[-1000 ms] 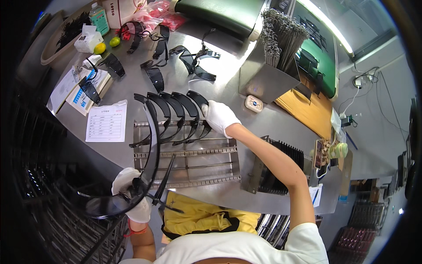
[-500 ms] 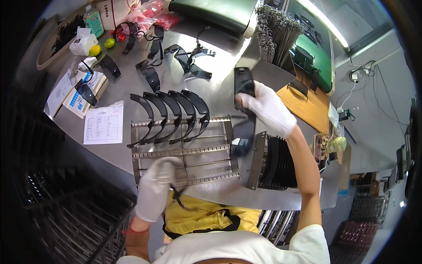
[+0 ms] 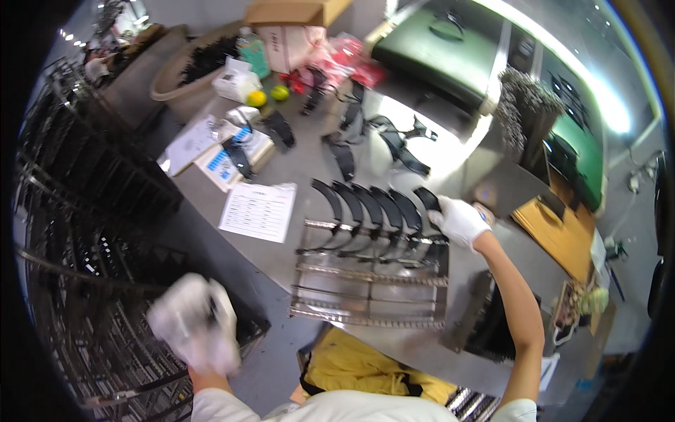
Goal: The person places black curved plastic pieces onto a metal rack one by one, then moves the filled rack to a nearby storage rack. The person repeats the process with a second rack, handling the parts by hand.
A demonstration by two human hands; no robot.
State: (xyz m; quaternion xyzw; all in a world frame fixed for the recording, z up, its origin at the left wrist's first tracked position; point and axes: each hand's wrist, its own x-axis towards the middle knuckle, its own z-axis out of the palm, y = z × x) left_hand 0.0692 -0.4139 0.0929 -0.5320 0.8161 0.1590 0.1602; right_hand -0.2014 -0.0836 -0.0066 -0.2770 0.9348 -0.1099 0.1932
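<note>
My right hand (image 3: 460, 221), in a white glove, is closed on the edge of a dark curved lens piece (image 3: 427, 200) at the right end of the metal slotted rack (image 3: 370, 268). Beside it, several similar curved dark pieces (image 3: 370, 210) stand in a row across the rack's far part. Away to the lower left, my gloved left hand (image 3: 197, 320) hovers off the table, over dark shelving. It is smeared by motion, and a dark spot shows among its fingers, too blurred to make out.
Dark eyewear pieces (image 3: 399, 144) lie scattered at the back of the table, near a printed sheet (image 3: 258, 212). A second rack of black pieces (image 3: 496, 316) stands at the right. Shelving (image 3: 77, 330) fills the left. Yellow cloth (image 3: 362, 369) lies at my lap.
My right hand has brought the dark lens piece to the right end of the rack's row. My left hand has swung left, off the table. The whole view has shifted.
</note>
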